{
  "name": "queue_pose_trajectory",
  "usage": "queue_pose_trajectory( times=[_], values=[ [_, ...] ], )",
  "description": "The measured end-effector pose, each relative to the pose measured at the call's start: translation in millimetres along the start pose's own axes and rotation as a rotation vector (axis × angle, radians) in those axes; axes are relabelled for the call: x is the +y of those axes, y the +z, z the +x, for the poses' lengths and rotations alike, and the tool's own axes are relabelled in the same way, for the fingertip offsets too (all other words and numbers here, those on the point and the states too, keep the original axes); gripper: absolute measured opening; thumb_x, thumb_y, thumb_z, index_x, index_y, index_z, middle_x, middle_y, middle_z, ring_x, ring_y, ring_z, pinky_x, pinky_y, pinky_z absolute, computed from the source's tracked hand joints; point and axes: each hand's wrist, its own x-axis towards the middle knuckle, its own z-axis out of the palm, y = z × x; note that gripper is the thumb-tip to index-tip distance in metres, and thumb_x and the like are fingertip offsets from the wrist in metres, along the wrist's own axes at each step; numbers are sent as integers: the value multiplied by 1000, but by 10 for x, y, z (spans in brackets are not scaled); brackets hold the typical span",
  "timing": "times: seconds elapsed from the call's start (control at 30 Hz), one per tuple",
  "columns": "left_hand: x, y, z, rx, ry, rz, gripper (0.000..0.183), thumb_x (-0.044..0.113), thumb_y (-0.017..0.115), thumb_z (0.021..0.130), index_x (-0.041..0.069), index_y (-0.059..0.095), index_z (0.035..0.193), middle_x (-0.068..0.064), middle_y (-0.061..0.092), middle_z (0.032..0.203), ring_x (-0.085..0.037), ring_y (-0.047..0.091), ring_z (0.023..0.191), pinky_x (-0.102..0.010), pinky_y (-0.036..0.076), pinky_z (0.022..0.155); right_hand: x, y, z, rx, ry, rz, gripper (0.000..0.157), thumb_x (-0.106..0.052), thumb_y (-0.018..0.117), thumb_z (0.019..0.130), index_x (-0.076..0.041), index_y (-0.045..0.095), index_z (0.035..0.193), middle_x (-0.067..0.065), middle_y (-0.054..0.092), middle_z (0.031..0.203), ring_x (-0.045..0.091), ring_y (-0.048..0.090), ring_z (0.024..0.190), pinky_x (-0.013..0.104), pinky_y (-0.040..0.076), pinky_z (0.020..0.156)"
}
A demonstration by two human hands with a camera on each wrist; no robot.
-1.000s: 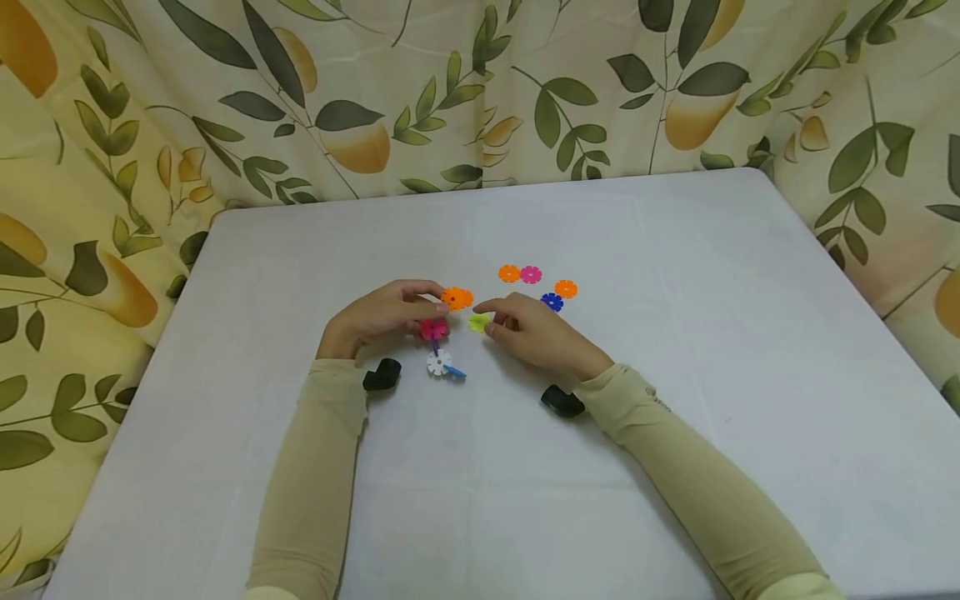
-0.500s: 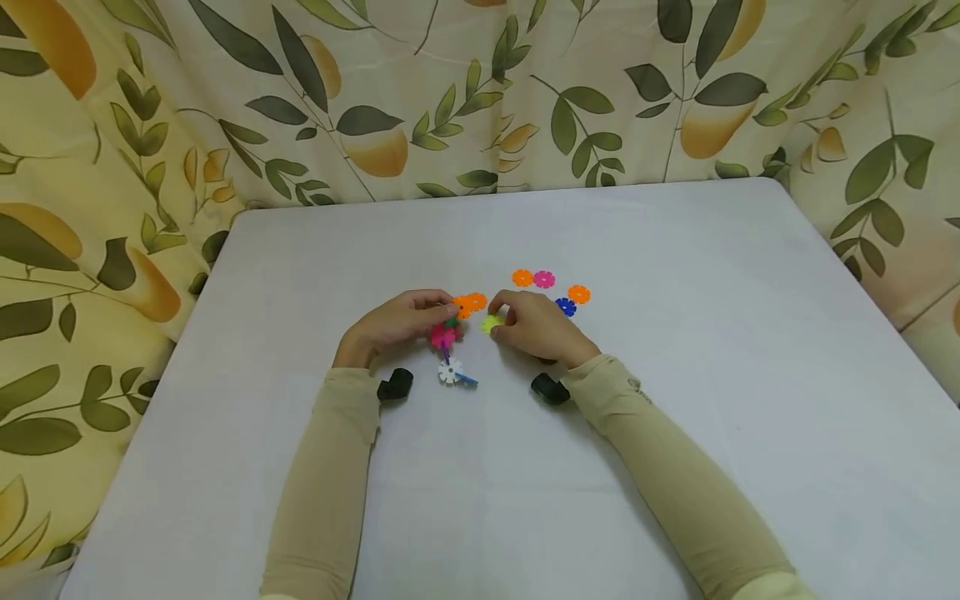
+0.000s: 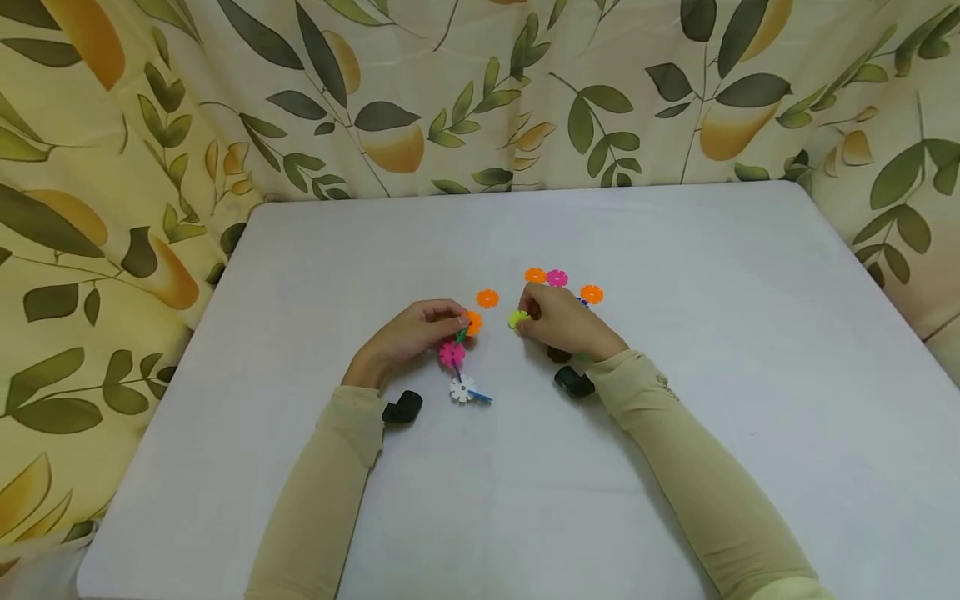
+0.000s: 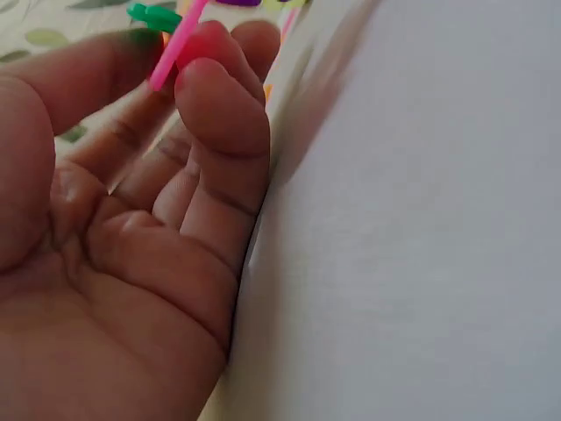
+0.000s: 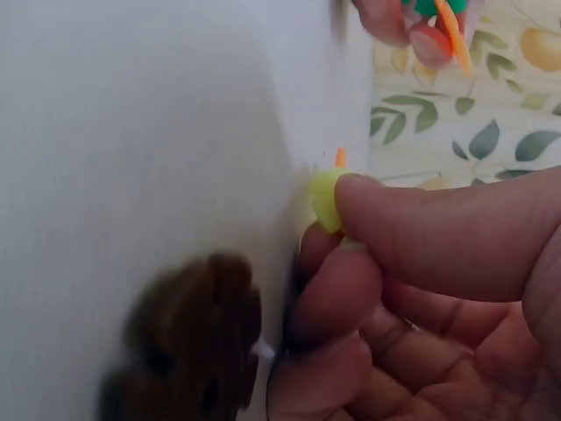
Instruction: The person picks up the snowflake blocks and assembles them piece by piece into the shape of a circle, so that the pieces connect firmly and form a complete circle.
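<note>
My left hand (image 3: pixel 416 335) pinches a linked chain of notched plastic discs at its upper end. The chain runs from an orange disc (image 3: pixel 474 322) and a green piece to a pink disc (image 3: pixel 452 354), a purple piece, a white disc (image 3: pixel 462 389) and a blue disc (image 3: pixel 481 397) seen edge-on. In the left wrist view, a green disc (image 4: pixel 154 16) and a thin pink disc (image 4: pixel 178 44) show at the fingertips. Between thumb and fingers, my right hand (image 3: pixel 566 321) pinches a yellow-green disc (image 3: pixel 517 320), also seen in the right wrist view close to the white surface.
A loose orange disc (image 3: pixel 487 298) lies between the hands. Behind the right hand are more orange discs (image 3: pixel 592 293), a pink disc (image 3: pixel 557 277) and a mostly hidden blue one. A brown disc (image 3: pixel 558 355) lies under the right wrist. Patterned curtains (image 3: pixel 465 100) border the white table (image 3: pixel 645 500).
My right fingers have closed on the yellow-green disc and moved it rightward. The left hand has drawn the chain nearer, so its orange disc now stands apart from the loose one.
</note>
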Motion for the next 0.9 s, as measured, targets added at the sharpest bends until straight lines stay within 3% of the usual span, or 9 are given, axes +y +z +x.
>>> queue_pose_trajectory(
  times=[0.3,0.63,0.9],
  values=[
    [0,45,-45,33,-22,46,15,14,58,110,2,68,111,-13,75,104,-25,64,98,-29,52,86,17,-23,26,13,-134,40,8,-5,70,101,-4,72,94,4,60,72,23,55,73,35,43,66],
    [58,85,64,8,25,87,17,14,59,109,1,70,110,-6,71,95,-19,55,84,-26,45,71,-63,2,-2,57,-300,89,6,0,71,101,0,77,100,1,59,76,21,53,71,30,41,63],
    [48,89,103,-25,44,78,17,11,59,110,-1,71,106,-11,73,97,-22,59,89,-28,48,79,-120,13,-11,77,-371,9,6,6,70,98,3,76,98,2,60,76,19,51,68,29,40,63]
  ],
)
